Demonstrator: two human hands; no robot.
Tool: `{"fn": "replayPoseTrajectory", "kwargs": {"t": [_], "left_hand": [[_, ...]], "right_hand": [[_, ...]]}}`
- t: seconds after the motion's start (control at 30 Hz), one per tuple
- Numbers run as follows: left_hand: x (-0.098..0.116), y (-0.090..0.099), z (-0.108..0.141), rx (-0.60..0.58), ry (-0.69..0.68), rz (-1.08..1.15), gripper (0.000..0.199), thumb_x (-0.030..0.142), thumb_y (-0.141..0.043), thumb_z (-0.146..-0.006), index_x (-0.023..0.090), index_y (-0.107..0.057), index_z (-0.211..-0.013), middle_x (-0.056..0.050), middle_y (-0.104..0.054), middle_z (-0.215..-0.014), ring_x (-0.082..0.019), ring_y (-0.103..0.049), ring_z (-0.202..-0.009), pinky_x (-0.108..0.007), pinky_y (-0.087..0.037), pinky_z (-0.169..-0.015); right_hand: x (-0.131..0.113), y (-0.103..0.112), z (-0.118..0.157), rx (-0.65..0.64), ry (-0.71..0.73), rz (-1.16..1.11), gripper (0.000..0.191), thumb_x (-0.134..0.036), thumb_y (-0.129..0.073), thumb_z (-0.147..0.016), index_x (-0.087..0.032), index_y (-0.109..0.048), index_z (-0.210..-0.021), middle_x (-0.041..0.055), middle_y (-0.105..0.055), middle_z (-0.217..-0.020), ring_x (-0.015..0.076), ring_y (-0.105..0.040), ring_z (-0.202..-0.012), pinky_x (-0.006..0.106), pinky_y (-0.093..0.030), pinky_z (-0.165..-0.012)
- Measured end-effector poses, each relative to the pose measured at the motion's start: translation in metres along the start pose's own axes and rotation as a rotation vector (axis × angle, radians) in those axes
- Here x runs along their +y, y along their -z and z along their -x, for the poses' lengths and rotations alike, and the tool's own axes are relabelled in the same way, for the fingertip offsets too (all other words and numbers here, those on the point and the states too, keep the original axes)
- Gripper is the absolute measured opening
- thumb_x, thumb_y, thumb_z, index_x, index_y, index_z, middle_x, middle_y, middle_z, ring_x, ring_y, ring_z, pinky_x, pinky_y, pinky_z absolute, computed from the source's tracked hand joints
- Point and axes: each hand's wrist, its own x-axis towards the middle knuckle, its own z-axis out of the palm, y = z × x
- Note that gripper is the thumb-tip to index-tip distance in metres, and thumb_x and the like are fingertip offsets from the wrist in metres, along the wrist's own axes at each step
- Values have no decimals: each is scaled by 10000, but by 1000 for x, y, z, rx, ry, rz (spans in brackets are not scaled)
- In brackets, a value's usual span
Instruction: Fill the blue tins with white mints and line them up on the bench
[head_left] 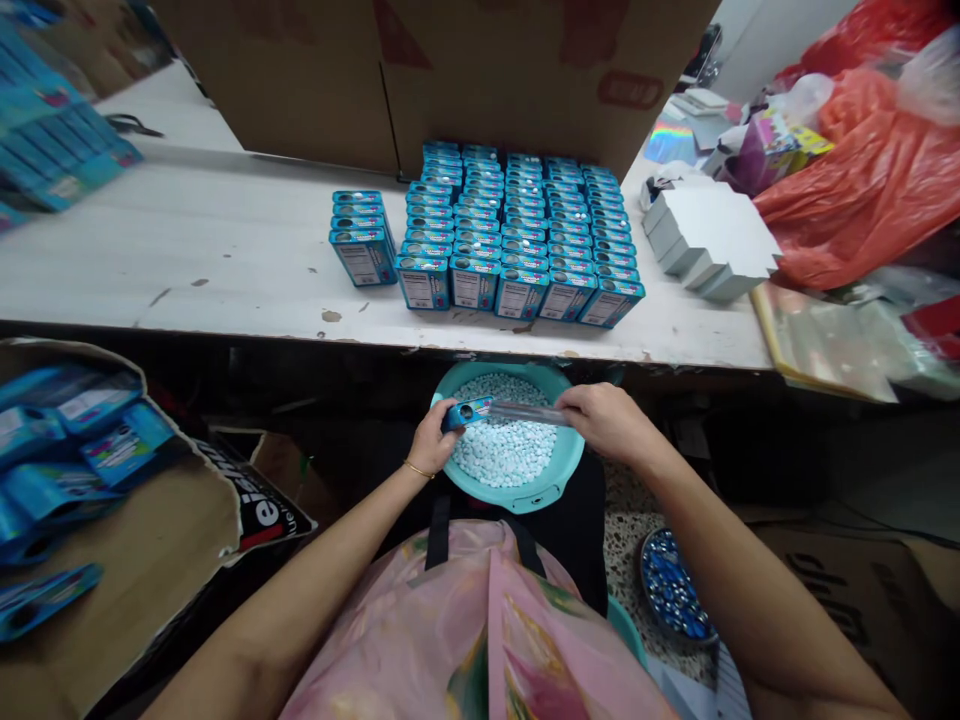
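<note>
My left hand [430, 442] grips a small blue box [466, 413] with a dark round hole, tilted over a turquoise basin [561, 478]. Clear plastic, a tube or sleeve [529, 412], reaches from the box's end to my right hand [609, 420], whose fingers are closed round its other end. Whether the plastic goes inside the box cannot be made out. Small pale mint-like pellets [504, 455] fill much of the basin, which rests on my lap. Beyond it, rows of similar blue boxes [523, 297] stand on the white table, with a shorter row [365, 262] to their left.
A large cardboard carton [480, 80] stands behind the rows. At left, an open carton [172, 520] holds loose blue boxes. White cartons [712, 235] and red-orange plastic bags [847, 180] lie to the right. A bowl of shiny blue pieces [671, 585] sits low at right.
</note>
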Motion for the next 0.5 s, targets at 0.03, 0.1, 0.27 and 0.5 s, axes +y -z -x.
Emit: {"fn": "replayPoseTrajectory", "kwargs": {"t": [0.03,0.1,0.27,0.5], "left_hand": [[-1,4,1,21,11,2,409,210,-531,-666,195,-456,-1068,-37,-539,-998,-181,-519,-909,-327,-401,-839],[-5,12,3,67,39,13,416,234,-545,-669,194,-454,-1073,-40,-542,-998,-185,-520,-906,-331,-404,-832],[-12,19,2,138,114,102,431,297,-594,-655,193,-460,-1052,-26,-556,-940,-175,-532,-857,-332,-420,-809],[-12,11,-3,152,168,210,450,301,-623,-632,181,-467,-1037,-35,-563,-953,-185,-541,-880,-349,-422,-826]], "right_hand": [[10,-10,1,12,-10,-45,260,-253,-417,-773,-253,-651,-886,17,-654,-887,143,-556,-818,208,-356,-672],[28,-41,-2,7,-49,-116,256,-238,-426,-770,-247,-648,-897,27,-650,-896,151,-557,-820,217,-362,-675],[33,-132,-31,-171,-151,-166,266,-72,-472,-672,-179,-677,-803,106,-641,-861,209,-561,-833,276,-373,-695],[-3,-203,-64,-135,-236,-390,261,-110,-468,-676,-157,-671,-832,78,-646,-817,186,-555,-772,253,-382,-646]]}}
